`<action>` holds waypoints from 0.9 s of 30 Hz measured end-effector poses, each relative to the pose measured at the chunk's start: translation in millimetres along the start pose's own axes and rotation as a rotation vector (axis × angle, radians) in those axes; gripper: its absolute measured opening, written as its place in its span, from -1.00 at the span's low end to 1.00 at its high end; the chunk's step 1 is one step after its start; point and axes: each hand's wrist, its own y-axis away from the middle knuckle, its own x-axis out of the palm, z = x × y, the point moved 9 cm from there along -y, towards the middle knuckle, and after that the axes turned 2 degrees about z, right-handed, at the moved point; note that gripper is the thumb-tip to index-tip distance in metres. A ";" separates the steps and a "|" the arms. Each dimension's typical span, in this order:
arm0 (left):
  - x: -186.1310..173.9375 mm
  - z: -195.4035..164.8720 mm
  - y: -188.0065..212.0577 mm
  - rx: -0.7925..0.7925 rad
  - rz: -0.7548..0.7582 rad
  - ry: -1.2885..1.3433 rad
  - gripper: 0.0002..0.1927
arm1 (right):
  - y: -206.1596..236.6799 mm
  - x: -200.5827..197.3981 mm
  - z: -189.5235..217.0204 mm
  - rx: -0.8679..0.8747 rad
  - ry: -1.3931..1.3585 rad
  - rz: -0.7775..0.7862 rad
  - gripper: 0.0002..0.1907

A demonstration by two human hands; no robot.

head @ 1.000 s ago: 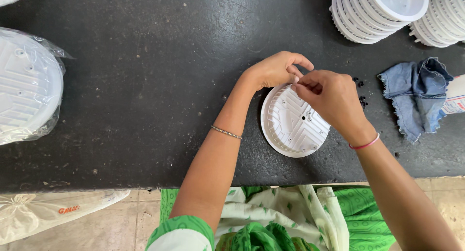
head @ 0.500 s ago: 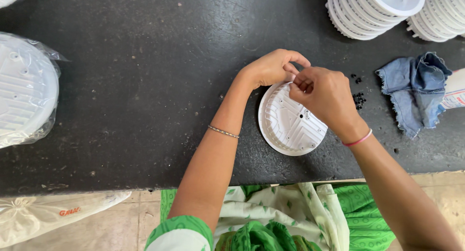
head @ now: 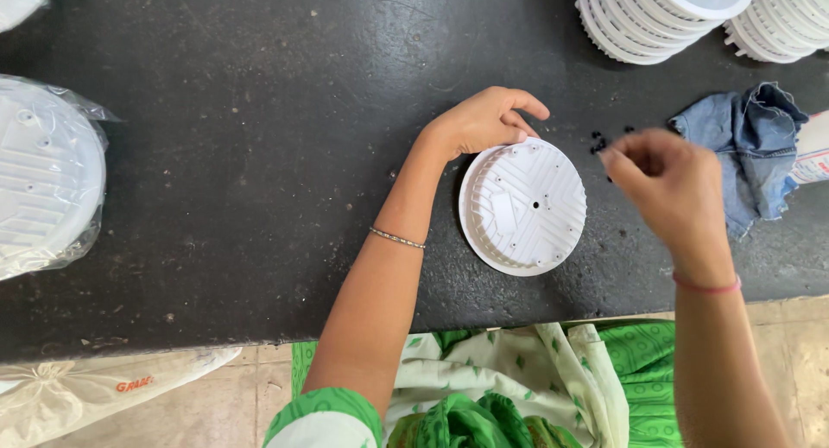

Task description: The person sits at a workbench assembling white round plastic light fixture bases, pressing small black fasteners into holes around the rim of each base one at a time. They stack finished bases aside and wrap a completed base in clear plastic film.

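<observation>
On the dark, speckled tabletop point(head: 259, 154), seen from the head camera looking straight down, a round white plastic disc point(head: 523, 205) lies flat near the front edge, its ribbed face up with a small hole near the middle. The left hand point(head: 485, 120) rests at the disc's upper left rim, fingers curled loosely with the fingertips touching the edge, steadying it rather than gripping it; a thin bangle sits on that wrist. The right hand point(head: 665, 184) hovers just to the right of the disc, clear of it and blurred, with thumb and fingertips drawn together in a pinch; whether anything small sits between them cannot be told. A pink band circles its wrist. A scatter of tiny black bits point(head: 604, 143) lies on the tabletop between the disc and the right hand's fingertips. Farther right, a crumpled blue denim rag point(head: 751, 146) lies beside them. Along the back edge at the upper right stand two leaning stacks of white discs point(head: 656, 20). At the far left, more white discs sit wrapped in a clear plastic bag point(head: 47, 180). Below the tabletop's front edge show green and cream patterned clothing and a pale sack point(head: 104, 387) on the floor.
</observation>
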 end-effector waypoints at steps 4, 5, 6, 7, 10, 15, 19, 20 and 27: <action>6.9 -7.0 3.6 0.013 0.003 -0.026 -0.57 | 42.3 -2.4 -91.6 0.212 -0.436 -0.075 -0.85; 9.1 -7.8 4.0 0.002 -0.009 -0.028 -0.58 | 53.0 -2.9 -111.0 0.233 -0.541 -0.110 -0.86; 12.1 -8.8 4.7 -0.010 -0.019 -0.034 -0.60 | 62.9 -7.0 -124.8 0.214 -0.495 -0.164 -0.86; 16.2 -9.6 5.9 -0.024 -0.028 -0.040 -0.61 | 73.1 -9.1 -136.6 0.197 -0.449 -0.217 -0.86; 26.2 -20.8 11.1 -0.006 -0.091 -0.182 -0.67 | 94.2 -11.9 -156.7 0.138 -0.370 -0.336 -0.86; 53.9 -28.8 18.1 -0.114 -0.117 -0.063 -0.68 | 102.1 -30.5 -162.7 0.091 -0.282 -0.381 -0.85; 77.9 -30.0 17.5 -0.182 -0.169 -0.001 -0.67 | 112.1 -53.0 -158.0 0.058 -0.169 -0.359 -0.86; 82.8 -29.9 16.4 -0.187 -0.184 -0.014 -0.67 | 115.1 -56.5 -158.1 0.053 -0.153 -0.346 -0.87; 93.5 -33.5 12.4 -0.203 -0.240 -0.067 -0.66 | 122.0 -69.9 -173.9 0.065 -0.346 -0.379 -0.84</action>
